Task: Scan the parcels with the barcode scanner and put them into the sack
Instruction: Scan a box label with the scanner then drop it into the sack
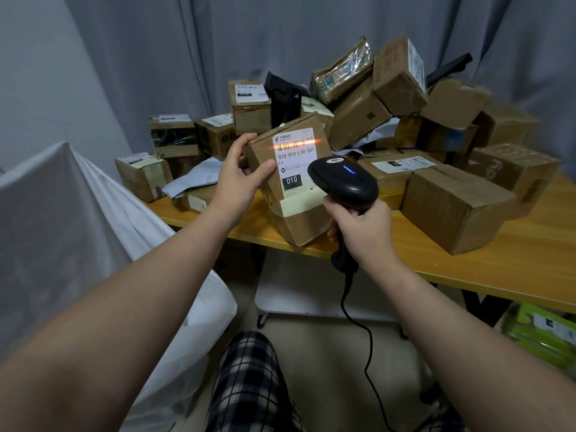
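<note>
My left hand (240, 176) grips a brown cardboard parcel (299, 210) by its upper left edge, tilted with its white label facing me. A red scan line lies across the barcode at the top of the label. My right hand (364, 232) holds the handle of a black barcode scanner (346, 182), whose head points at the label and shows a blue light. Its black cable hangs down to the floor. The white sack (103, 232) stands open at the left, beside the table.
A yellow wooden table (514, 260) carries a heap of several cardboard parcels (452, 207) and grey mailer bags against a grey curtain. A white low shelf sits under the table. A green package (542, 335) lies on the floor at right. My plaid-clad knee is below.
</note>
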